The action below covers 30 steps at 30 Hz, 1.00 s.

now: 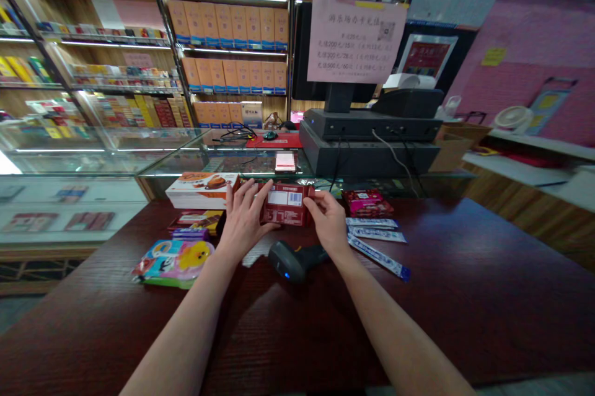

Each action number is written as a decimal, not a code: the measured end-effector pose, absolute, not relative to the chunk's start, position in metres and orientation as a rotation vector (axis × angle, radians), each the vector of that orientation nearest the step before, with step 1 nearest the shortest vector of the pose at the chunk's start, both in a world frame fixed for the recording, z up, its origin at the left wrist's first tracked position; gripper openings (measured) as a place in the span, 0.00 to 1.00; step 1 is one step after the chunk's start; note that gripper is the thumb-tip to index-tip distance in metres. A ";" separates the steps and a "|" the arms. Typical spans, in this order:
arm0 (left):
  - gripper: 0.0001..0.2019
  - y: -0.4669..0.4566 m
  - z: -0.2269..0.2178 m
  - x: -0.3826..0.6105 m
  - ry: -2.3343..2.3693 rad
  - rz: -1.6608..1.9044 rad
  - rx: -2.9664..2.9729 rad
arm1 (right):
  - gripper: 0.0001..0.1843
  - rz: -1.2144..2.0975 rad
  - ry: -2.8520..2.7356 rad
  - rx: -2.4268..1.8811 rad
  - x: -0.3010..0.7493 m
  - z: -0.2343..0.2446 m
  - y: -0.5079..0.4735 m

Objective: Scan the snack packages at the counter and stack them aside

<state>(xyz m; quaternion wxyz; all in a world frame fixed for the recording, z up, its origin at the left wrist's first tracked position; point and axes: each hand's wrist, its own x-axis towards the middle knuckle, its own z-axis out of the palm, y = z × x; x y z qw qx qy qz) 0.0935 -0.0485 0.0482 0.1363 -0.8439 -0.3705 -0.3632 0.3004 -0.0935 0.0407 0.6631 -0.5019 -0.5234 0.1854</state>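
A dark red packet [284, 205] with a white label and barcode facing me is between my hands, just beyond a black barcode scanner [287, 261]. My right hand [328, 219] pinches the packet's right end between thumb and fingers. Over its left end lies my left hand [246, 216], fingers spread and stretched, index finger and thumb at the packet's edge. Left of that hand stands a white and orange cake box [202, 190]. Several blue-and-white stick sachets [379, 235] lie to the right of my right hand, near a dark pink packet [367, 202].
A bright snack bag [174, 263] and a yellow-brown packet [199, 220] lie at left on the dark wooden counter [441, 297]. Behind, a phone-like lit screen [285, 161] and a cash register with monitor [369, 136] stand before shelves of boxes [227, 25].
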 end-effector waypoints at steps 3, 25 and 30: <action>0.51 -0.051 0.049 0.094 -1.113 -1.018 -2.421 | 0.13 0.427 -1.201 -1.141 0.300 0.040 -0.094; 0.46 -0.058 0.050 0.092 -1.163 -1.017 -2.354 | 0.11 0.481 -1.239 -1.125 0.294 0.039 -0.095; 0.46 -0.056 0.050 0.091 -1.147 -1.000 -2.385 | 0.14 0.535 -1.234 -1.092 0.295 0.032 -0.091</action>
